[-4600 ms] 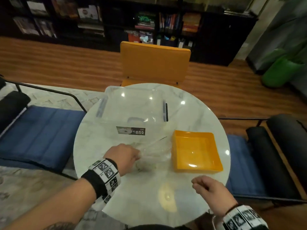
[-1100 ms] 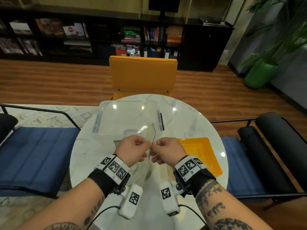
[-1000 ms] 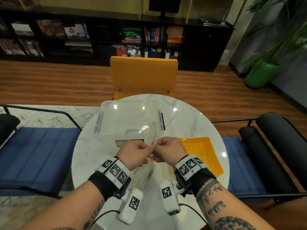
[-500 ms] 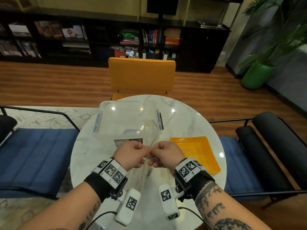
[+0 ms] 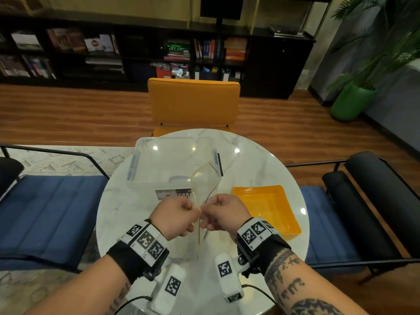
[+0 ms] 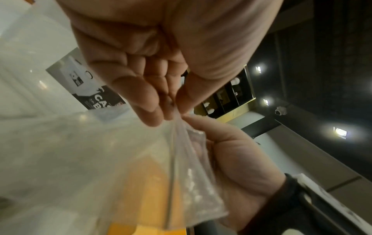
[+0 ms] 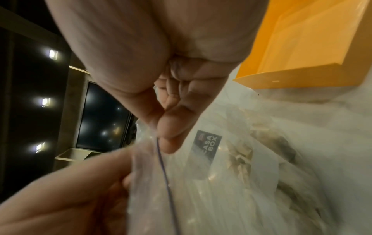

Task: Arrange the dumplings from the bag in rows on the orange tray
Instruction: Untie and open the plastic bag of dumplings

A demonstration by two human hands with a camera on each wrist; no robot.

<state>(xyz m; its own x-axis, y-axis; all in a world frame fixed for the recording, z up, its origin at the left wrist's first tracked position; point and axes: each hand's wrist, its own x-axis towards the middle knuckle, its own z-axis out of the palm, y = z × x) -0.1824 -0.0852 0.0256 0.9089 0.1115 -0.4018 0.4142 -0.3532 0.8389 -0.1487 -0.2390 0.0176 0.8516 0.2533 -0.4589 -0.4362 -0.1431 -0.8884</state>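
Observation:
A clear zip bag (image 5: 204, 183) stands upright over the middle of the round marble table (image 5: 256, 169). My left hand (image 5: 173, 215) and right hand (image 5: 223, 213) pinch its top edge from either side, knuckles almost touching. In the left wrist view my left hand (image 6: 171, 109) has thumb and fingers pinched on the clear zip bag (image 6: 187, 167). In the right wrist view my right hand (image 7: 161, 132) pinches the bag film beside its blue zip line (image 7: 164, 168). Pale dumplings (image 7: 241, 157) show blurred through the plastic. The orange tray (image 5: 266, 208) lies to the right, holding nothing.
A clear plastic storage box (image 5: 172, 164) with a label stands behind the bag. An orange chair (image 5: 193, 103) is at the far side, blue-cushioned seats (image 5: 45, 212) at left and right. A green planter (image 5: 350, 103) stands far right.
Earlier my left hand held the bag on the table and the right hand hung free; now both hands pinch the bag's top, lifted upright. Over the last second little has moved.

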